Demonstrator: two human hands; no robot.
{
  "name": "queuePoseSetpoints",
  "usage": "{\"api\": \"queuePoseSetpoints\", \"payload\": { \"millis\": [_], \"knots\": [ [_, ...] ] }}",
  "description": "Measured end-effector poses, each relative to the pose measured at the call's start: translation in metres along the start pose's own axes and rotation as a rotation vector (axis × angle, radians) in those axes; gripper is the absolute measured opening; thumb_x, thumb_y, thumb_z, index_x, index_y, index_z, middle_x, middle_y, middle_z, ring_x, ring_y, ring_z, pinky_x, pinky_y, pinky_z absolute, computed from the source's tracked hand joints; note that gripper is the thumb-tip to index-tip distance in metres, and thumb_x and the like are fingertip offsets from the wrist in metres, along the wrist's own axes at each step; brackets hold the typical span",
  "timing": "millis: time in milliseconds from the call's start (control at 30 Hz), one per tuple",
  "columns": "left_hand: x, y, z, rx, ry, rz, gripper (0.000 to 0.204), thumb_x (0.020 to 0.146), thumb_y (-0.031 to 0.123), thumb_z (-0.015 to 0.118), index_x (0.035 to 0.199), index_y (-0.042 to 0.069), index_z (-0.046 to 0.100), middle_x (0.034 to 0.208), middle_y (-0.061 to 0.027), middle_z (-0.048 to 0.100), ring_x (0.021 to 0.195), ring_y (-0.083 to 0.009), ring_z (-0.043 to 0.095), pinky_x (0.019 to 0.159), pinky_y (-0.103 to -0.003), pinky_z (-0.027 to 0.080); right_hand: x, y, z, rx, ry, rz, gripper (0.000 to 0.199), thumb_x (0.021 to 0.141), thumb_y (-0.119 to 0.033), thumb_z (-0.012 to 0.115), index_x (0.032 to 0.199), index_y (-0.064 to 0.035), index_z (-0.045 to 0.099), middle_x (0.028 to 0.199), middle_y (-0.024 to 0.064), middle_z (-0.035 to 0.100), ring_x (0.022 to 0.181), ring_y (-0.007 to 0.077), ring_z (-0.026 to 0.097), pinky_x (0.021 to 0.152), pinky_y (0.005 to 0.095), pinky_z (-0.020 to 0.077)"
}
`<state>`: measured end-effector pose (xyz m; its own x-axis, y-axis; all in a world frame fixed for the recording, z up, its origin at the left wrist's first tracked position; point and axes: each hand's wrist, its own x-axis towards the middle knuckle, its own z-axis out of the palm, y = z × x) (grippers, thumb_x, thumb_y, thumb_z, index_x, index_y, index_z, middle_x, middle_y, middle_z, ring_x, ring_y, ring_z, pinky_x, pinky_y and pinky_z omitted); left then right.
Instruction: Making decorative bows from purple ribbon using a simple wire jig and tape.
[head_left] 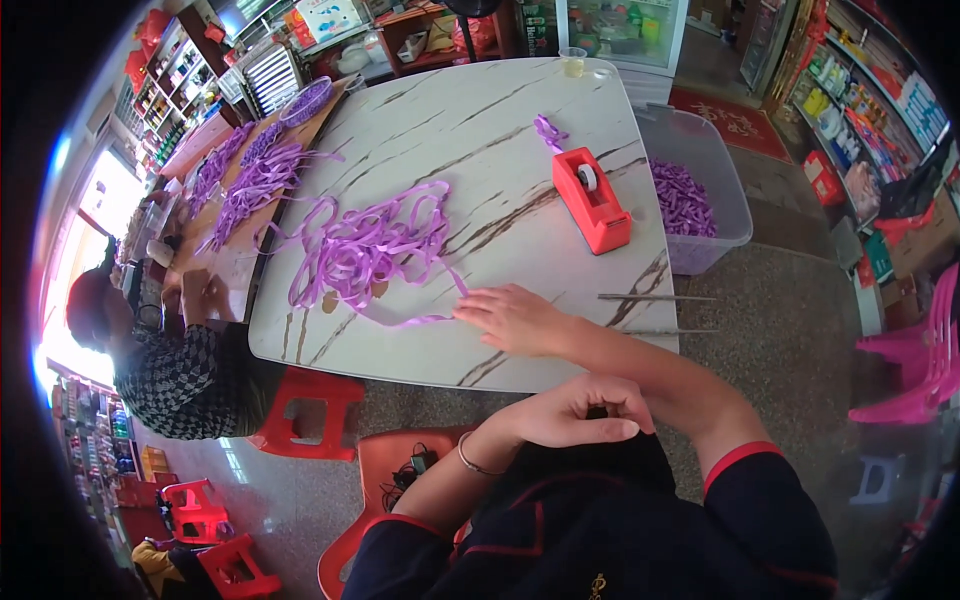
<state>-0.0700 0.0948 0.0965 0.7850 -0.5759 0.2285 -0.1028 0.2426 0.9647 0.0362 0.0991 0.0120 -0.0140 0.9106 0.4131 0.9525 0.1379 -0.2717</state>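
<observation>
A loose tangle of purple ribbon (365, 250) lies on the left part of the white marbled table (420, 120). My right hand (512, 318) rests low over the tabletop, its fingertips closed on strands of ribbon that run out from this tangle. Near my body, beyond the table's front edge, my left hand (590, 412) is curled, thumb against bent fingers. Whatever it may hold is hidden. Farther right on the table stands a red tape dispenser (592, 202) with a roll of tape in it. A small purple ribbon bundle (549, 132) lies just behind the dispenser.
Two thin rods (655, 297) jut past the table's right edge. A clear plastic bin (715, 150) there holds many purple pieces. A cup (572, 62) stands at the far edge. At left, a person (180, 370) sits beside a wooden table with purple ribbons (260, 185). Red stools (310, 415) stand nearby.
</observation>
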Motion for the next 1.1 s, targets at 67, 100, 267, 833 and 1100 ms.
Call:
{"api": "queuePoseSetpoints", "payload": {
  "millis": [67, 100, 267, 833, 1100],
  "knots": [
    [-0.004, 0.000, -0.002, 0.024, 0.043, -0.003, 0.021, 0.090, 0.020, 0.055, 0.096, 0.001, 0.061, 0.083, -0.0024, 0.057, 0.073, -0.0091, 0.050, 0.068, -0.024, 0.040, -0.014, 0.000, -0.005, -0.036, 0.037, -0.010, 0.042, 0.076, -0.020, 0.061, 0.115, -0.0065, 0.052, 0.118, 0.0090, 0.055, 0.110, 0.0240, 0.051, 0.090, 0.0364, 0.0409],
    [-0.006, 0.000, -0.003, 0.017, 0.084, 0.003, 0.020, 0.089, 0.018, 0.055, 0.096, 0.001, 0.061, 0.085, -0.0028, 0.057, 0.076, -0.0090, 0.051, 0.069, -0.024, 0.041, -0.023, -0.002, -0.015, -0.012, 0.013, 0.028, 0.038, 0.075, -0.020, 0.061, 0.111, -0.0070, 0.054, 0.112, 0.0075, 0.057, 0.107, 0.0234, 0.052, 0.088, 0.0359, 0.0418],
    [-0.005, -0.007, -0.003, -0.076, 0.169, -0.038, 0.017, 0.089, 0.014, 0.054, 0.097, 0.001, 0.060, 0.089, -0.0032, 0.059, 0.081, -0.0083, 0.052, 0.073, -0.024, 0.042, -0.078, -0.011, -0.048, -0.054, -0.058, 0.083, 0.025, 0.074, -0.018, 0.059, 0.097, -0.0090, 0.058, 0.093, 0.0025, 0.059, 0.095, 0.0219, 0.054, 0.082, 0.0352, 0.0430],
    [-0.080, -0.048, -0.127, 1.662, 0.786, -0.572, 0.044, 0.089, 0.035, 0.046, 0.132, 0.024, 0.043, 0.142, -0.0131, 0.029, 0.131, -0.0357, 0.025, 0.103, -0.057, 0.014, -0.173, -0.061, -0.154, 0.713, 0.388, 0.644, 0.013, 0.085, 0.001, 0.042, 0.090, 0.0006, 0.054, 0.090, 0.0076, 0.053, 0.086, 0.0155, 0.051, 0.079, 0.0273, 0.0397],
    [-0.100, -0.043, -0.171, 1.625, 0.818, -0.724, 0.046, 0.090, 0.040, 0.041, 0.135, 0.029, 0.039, 0.144, -0.0124, 0.027, 0.132, -0.0357, 0.023, 0.104, -0.056, 0.013, -0.180, -0.077, -0.187, 0.767, 0.583, 0.672, 0.017, 0.086, 0.000, 0.035, 0.084, 0.0005, 0.052, 0.076, 0.0084, 0.052, 0.067, 0.0116, 0.050, 0.084, 0.0344, 0.0459]
  ]
}}
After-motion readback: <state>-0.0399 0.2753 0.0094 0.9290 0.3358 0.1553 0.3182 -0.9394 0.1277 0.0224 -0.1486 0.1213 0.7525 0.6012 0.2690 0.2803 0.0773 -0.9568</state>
